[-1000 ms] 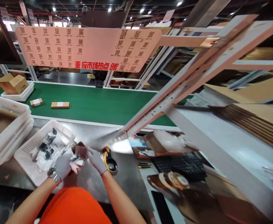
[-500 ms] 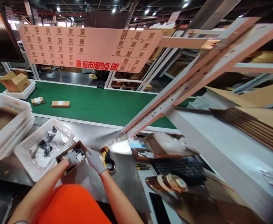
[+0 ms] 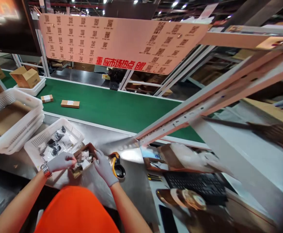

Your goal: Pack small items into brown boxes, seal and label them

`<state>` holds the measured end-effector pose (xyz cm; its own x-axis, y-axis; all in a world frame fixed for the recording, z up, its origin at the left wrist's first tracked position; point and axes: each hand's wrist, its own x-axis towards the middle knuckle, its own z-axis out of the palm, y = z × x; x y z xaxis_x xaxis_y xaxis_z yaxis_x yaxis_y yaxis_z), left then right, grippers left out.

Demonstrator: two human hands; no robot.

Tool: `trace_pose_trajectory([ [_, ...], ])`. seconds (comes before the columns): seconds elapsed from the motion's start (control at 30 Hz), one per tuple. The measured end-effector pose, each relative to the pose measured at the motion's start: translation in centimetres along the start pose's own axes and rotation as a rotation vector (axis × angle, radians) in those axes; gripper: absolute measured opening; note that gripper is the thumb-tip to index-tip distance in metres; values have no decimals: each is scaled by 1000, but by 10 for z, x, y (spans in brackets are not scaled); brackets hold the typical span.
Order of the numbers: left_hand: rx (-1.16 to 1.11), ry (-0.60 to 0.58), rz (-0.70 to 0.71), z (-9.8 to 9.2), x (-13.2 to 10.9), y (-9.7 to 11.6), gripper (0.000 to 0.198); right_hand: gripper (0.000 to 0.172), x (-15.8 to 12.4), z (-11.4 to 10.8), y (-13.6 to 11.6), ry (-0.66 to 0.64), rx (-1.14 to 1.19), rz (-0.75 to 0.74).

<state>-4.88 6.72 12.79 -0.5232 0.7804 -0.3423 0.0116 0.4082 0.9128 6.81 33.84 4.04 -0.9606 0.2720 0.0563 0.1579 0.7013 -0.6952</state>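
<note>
A small open cardboard box [image 3: 83,159] with bagged parts inside sits on the steel worktable [image 3: 131,184] in front of me. My left hand [image 3: 60,161], in a grey glove, grips the box's left side. On the box's right edge rests my gloved right hand [image 3: 104,166], its fingers curled against the rim. A white perforated basket [image 3: 41,141] holding small black parts in clear bags stands just left of the box. A yellow and black tape dispenser [image 3: 117,165] lies right beside my right hand.
A green conveyor belt [image 3: 112,108] runs behind the table, carrying two flat parcels [image 3: 70,103] and a tray with a carton [image 3: 26,77]. Stacked white baskets [image 3: 13,119] stand at the left. A keyboard [image 3: 197,184], tape rolls [image 3: 182,197] and a slanted rack frame [image 3: 204,97] lie to the right.
My left hand has moved from inside the box to its left side, wrist watch now showing. The view has shifted, so everything sits further right in the picture.
</note>
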Motion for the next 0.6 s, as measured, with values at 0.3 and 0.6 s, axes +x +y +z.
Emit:
trace_pose_trajectory([
  [0.3, -347, 39, -40, 35, 40, -7, 61, 65, -5, 9, -12, 145, -77, -247],
  [0.6, 43, 574, -38, -80, 0, -71, 82, 67, 3, 25, 9, 231, -31, -36],
])
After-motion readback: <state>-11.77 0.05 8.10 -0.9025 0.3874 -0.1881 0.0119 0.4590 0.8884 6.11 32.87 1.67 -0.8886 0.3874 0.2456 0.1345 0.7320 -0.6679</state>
